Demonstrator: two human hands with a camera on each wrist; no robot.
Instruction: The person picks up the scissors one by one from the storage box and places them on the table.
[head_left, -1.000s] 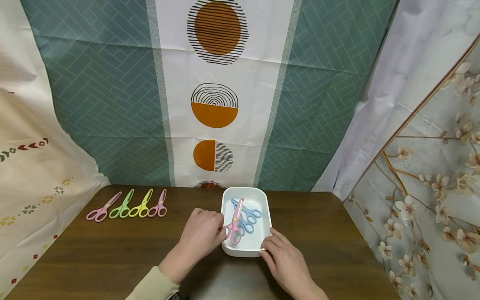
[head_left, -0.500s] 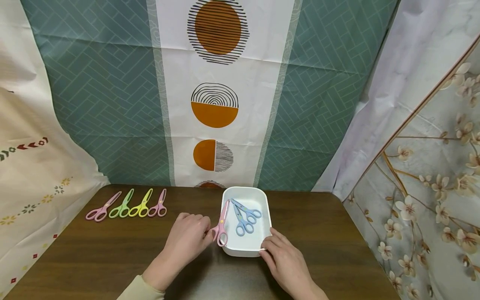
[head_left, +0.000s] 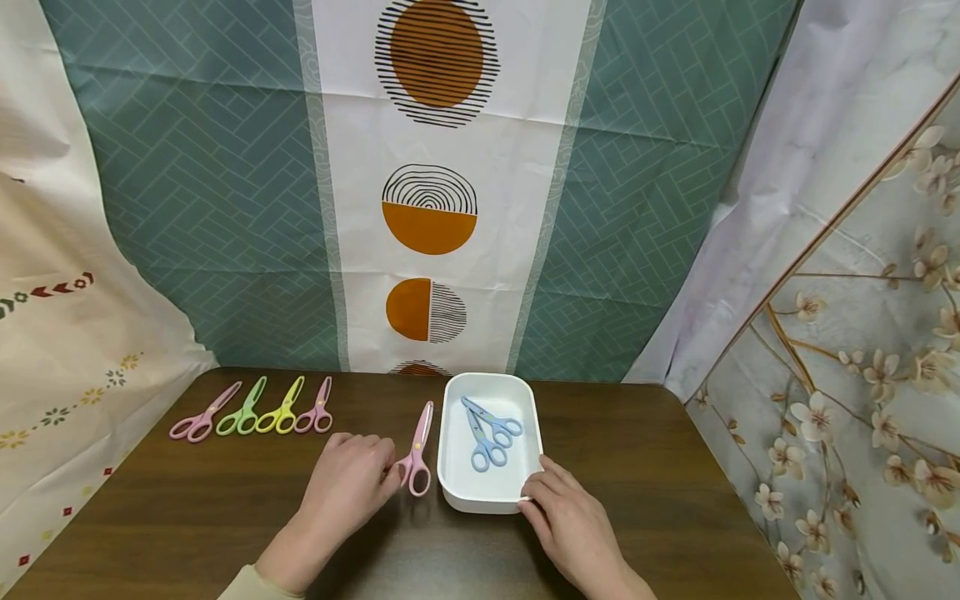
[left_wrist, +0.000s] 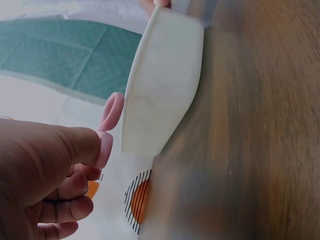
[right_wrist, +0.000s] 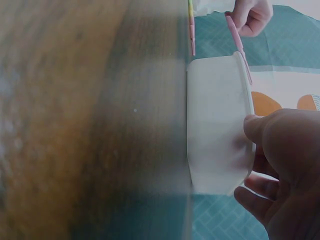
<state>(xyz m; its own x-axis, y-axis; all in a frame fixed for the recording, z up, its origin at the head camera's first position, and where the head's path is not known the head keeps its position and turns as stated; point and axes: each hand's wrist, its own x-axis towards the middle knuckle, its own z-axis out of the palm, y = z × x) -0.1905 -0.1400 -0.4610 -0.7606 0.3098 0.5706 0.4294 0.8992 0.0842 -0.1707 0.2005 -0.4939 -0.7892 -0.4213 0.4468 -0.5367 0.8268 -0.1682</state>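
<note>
In the head view my left hand (head_left: 345,479) pinches one handle loop of a pair of pink scissors (head_left: 417,447). The scissors stand off the table just left of a white box (head_left: 480,505), blades pointing away from me. The left wrist view shows the thumb (left_wrist: 82,145) pressed on the pink loop, with the other fingers curled below. My right hand (head_left: 573,521) holds the box's near right corner, thumb outside the wall. Inside the box lie two pairs of blue scissors, one (head_left: 489,418) crossing over the other (head_left: 478,432).
At the table's far left lies a row of scissors: pink (head_left: 204,419), green (head_left: 246,412), yellow (head_left: 283,410) and pink (head_left: 318,411). Patterned cloth (head_left: 232,208) hangs behind the brown table (head_left: 645,467) and along both sides.
My left hand has moved left with the pink scissors, lifting them from over the box to beside its left wall. My right hand and the box have stayed nearly still.
</note>
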